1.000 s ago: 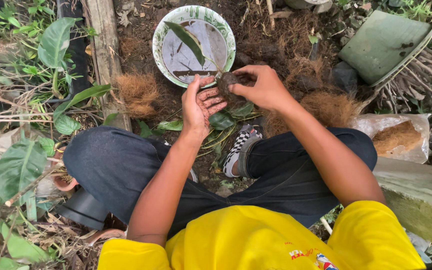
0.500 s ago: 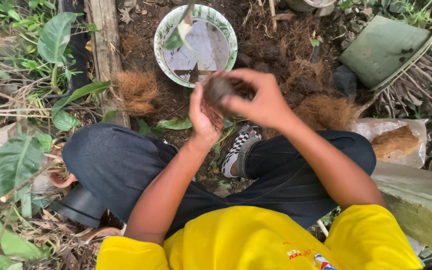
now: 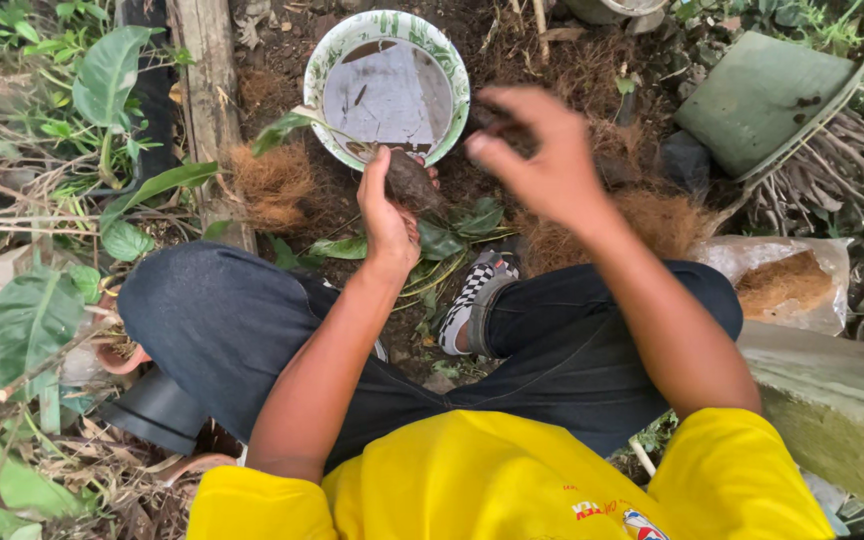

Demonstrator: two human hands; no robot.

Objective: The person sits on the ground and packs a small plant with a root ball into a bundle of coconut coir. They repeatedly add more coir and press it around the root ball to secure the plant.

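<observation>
A dark root ball (image 3: 412, 180) of a small plant was gripped in the left hand (image 3: 390, 215), its stem and leaf (image 3: 282, 128) pointed away to the left. The right hand (image 3: 537, 160), blurred, was held just beside it, fingers curled; whether anything was pinched could not be told. Just beyond both hands a green-patterned bowl (image 3: 332, 60) was set on soil, with coconut fibre (image 3: 272, 185) heaped left of the left hand.

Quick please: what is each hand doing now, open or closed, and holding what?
Left hand: closed around a dark root ball.
Right hand: raised and blurred; grip cannot be told.
</observation>
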